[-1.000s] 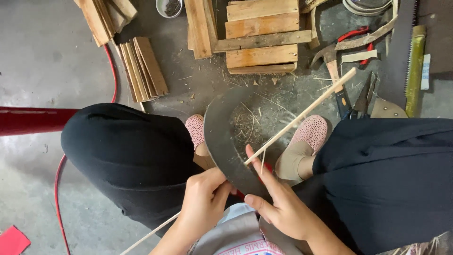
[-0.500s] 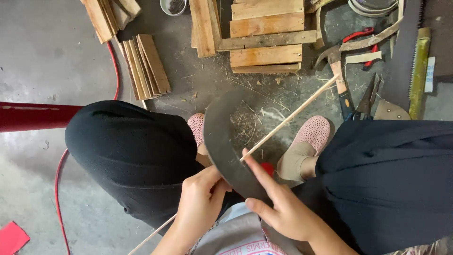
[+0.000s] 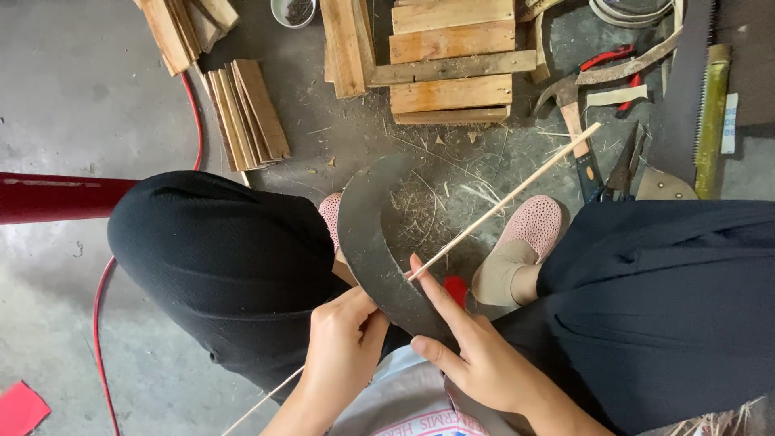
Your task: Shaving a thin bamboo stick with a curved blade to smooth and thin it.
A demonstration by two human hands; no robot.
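Observation:
A dark curved sickle-like blade (image 3: 367, 234) rises between my knees, its edge toward the right. A long thin bamboo strip (image 3: 504, 200) crosses the blade diagonally, its far end pointing up right and its near end trailing past my left leg. My left hand (image 3: 343, 343) grips the strip just behind the blade. My right hand (image 3: 472, 355) rests on the blade's lower part, its index finger pressing the strip against the edge. A small red piece (image 3: 454, 289) shows beside that finger.
Wooden slats (image 3: 246, 113) and stacked planks (image 3: 448, 60) lie on the concrete floor ahead. A hammer (image 3: 569, 109), red-handled pliers (image 3: 617, 64), shears (image 3: 623, 169), a saw (image 3: 686, 89) and a green bamboo piece (image 3: 710, 121) lie at the right. A red pipe (image 3: 56, 196) runs at the left.
The bamboo strip has been drawn back through the blade toward me, so its far tip sits lower and closer. Both hands keep their places.

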